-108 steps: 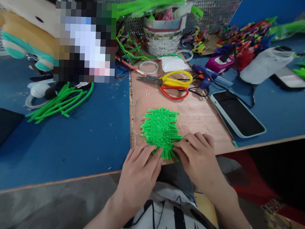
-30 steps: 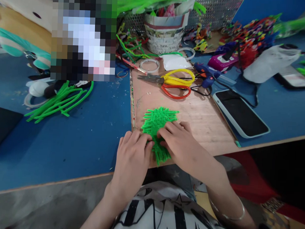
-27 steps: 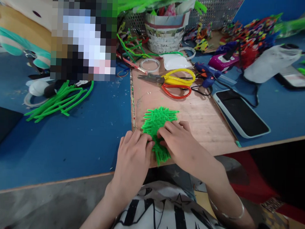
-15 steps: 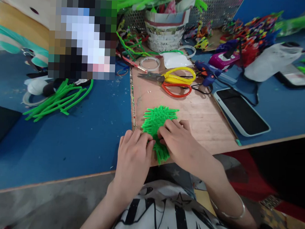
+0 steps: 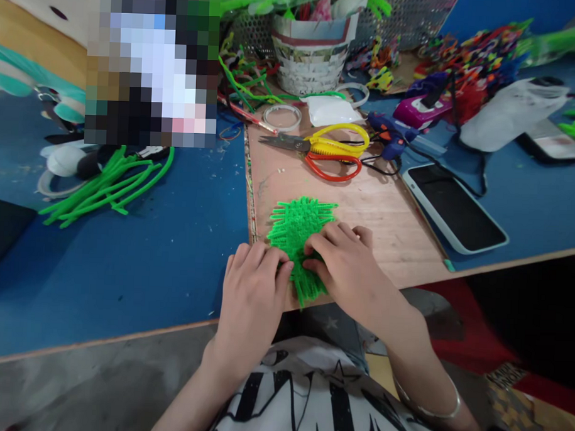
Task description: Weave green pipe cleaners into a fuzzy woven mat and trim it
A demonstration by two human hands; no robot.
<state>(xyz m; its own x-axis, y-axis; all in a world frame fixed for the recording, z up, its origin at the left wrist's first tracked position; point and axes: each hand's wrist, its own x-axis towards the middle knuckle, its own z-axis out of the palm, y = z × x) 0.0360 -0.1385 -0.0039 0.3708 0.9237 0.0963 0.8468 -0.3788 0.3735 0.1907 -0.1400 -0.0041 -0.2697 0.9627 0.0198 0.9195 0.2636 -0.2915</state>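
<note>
A bright green woven piece of fuzzy pipe cleaners (image 5: 297,225), with loose ends sticking out around its edges, lies on the wooden board near the front of the table. My left hand (image 5: 253,291) pinches its lower left edge between thumb and forefinger. At the right edge, my right hand (image 5: 349,265) has thumb and curled fingers closed on the pipe cleaners; exactly which strand they grip is hidden. Beyond the piece lie scissors (image 5: 318,147) with one yellow and one red handle, their blades pointing left.
The wooden board (image 5: 381,225) rests on a blue table (image 5: 182,268). Loose green pipe cleaners (image 5: 113,187) lie left. To the right are a phone (image 5: 457,209) and a blue glue gun (image 5: 389,134). A paper basket (image 5: 309,59) and a tape roll (image 5: 282,117) sit behind.
My right hand has shifted slightly right, showing more of the green piece's lower part. My left hand stays at the left edge.
</note>
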